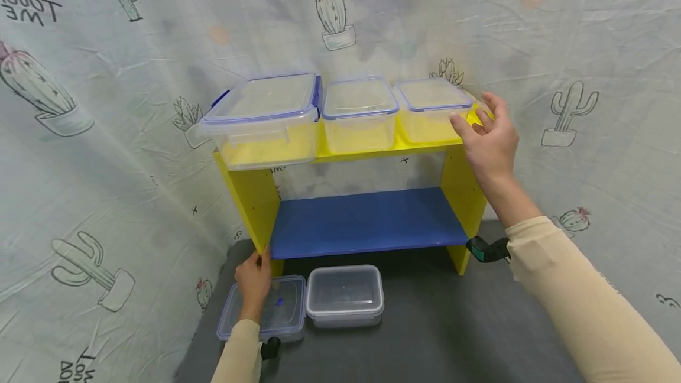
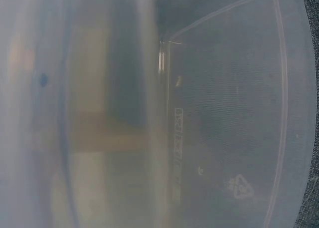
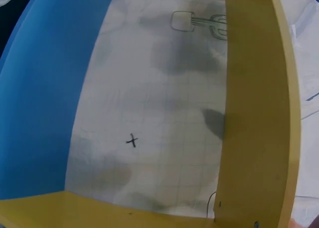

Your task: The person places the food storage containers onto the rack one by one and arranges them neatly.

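A small shelf unit has yellow sides, a yellow top [image 1: 362, 154] and a blue lower board [image 1: 367, 223]. Low on its left side panel [image 1: 250, 205], my left hand [image 1: 253, 282] grips the front edge between thumb and fingers. Beside the top's right end, my right hand [image 1: 492, 140] is raised with fingers apart and loosely bent, holding nothing. Its thumb is close to the right-hand clear container [image 1: 433, 96]. A middle container [image 1: 360, 99] and a larger clip-lid container [image 1: 266, 99] line the top. The right wrist view shows the blue board [image 3: 45, 113] and yellow top [image 3: 259, 113].
Below the shelf's front, a lidded clear container [image 1: 346, 291] stands on the dark grey surface [image 1: 415, 347]. Another, blue-rimmed container [image 1: 282, 306] sits under my left wrist and fills the left wrist view. A cactus-print cloth [image 1: 383, 28] hangs behind and at the sides.
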### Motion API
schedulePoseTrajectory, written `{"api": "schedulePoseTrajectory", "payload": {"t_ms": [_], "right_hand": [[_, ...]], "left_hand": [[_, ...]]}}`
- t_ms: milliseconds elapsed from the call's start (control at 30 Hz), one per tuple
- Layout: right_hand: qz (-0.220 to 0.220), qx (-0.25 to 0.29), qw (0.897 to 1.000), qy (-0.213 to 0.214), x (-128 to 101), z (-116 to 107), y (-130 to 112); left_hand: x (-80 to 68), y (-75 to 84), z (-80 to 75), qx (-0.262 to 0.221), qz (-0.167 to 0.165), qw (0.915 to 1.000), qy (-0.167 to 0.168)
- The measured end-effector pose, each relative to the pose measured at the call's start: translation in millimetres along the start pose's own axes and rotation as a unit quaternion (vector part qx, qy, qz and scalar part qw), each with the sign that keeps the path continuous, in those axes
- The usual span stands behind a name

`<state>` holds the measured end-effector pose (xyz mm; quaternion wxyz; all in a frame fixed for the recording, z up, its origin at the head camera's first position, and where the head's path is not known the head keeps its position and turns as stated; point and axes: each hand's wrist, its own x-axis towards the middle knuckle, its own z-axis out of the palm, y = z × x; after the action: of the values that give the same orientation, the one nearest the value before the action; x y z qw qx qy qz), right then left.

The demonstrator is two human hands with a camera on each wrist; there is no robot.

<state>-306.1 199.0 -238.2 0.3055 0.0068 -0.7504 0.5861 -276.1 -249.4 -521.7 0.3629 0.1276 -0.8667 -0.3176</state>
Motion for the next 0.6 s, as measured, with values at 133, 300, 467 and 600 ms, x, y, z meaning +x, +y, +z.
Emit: {"api": "schedulePoseTrajectory", "payload": {"t_ms": [133, 300, 467, 600], "right_hand": [[-0.011, 0.023, 0.997, 0.074, -1, -5, 5], [-0.048, 0.042, 0.991, 0.120, -4, -10, 15], [-0.095, 0.063, 0.982, 0.152, -13, -11, 13], [-0.112, 0.062, 0.979, 0.161, -19, -12, 15]], "left_hand": [[0.3, -0.4, 0.0, 0.001, 0.004, 1.0000, 0.006], [-0.4, -0.5, 1.6, -0.005, 0.012, 0.9999, 0.011], [-0.7, -2.7, 3.9, -0.007, 0.015, 0.9997, 0.016], [-0.8, -4.0, 4.7, -0.007, 0.015, 0.9997, 0.016]]}}
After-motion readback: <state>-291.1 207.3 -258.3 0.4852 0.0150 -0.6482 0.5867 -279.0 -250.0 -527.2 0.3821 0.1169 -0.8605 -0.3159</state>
